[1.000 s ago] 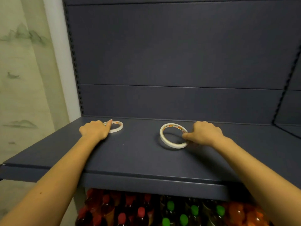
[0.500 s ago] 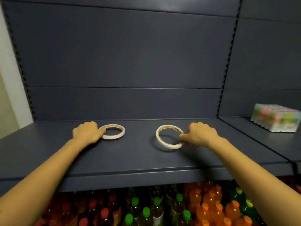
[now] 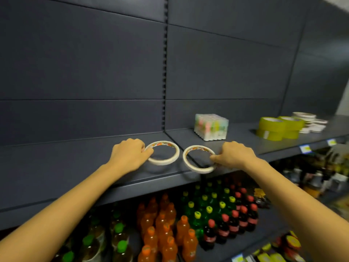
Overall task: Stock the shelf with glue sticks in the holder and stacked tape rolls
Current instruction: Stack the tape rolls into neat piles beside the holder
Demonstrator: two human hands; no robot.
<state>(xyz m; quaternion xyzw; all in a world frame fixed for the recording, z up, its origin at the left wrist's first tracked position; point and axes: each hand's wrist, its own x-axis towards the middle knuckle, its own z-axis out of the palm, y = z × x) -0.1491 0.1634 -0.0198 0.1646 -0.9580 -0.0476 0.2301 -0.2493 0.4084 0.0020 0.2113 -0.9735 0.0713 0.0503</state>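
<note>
Two bare arms reach in from the lower corners of the frame toward a dark grey shelf (image 3: 56, 167) that crosses the middle. The left hand (image 3: 128, 156) sits just left of centre, its grip closed on the left edge of a thin white tape roll (image 3: 164, 152), fingers curled over the rim. That roll looks slightly tilted, its near edge low on the shelf; whether it rests flat cannot be told. The right hand (image 3: 235, 155) is just right of centre, its grip pinching the right edge of a second tape roll (image 3: 199, 159), thumb and fingertips meeting on the ring. This roll is held near the front lip of the shelf, over the seam where two shelf sections meet, and a shadow below it suggests it is lifted. The two rolls lie side by side, close but apart, between the hands.

Further back, right of centre, a clear pack of pastel glue sticks (image 3: 211, 126) stands on the shelf. At the right edge of the frame, stacked yellow tape rolls (image 3: 277, 127) sit beside a pile of thin white rolls (image 3: 311, 122). In the lower part of the frame, under the shelf, stand rows of bottles (image 3: 188, 224) with orange, green and dark drinks.
</note>
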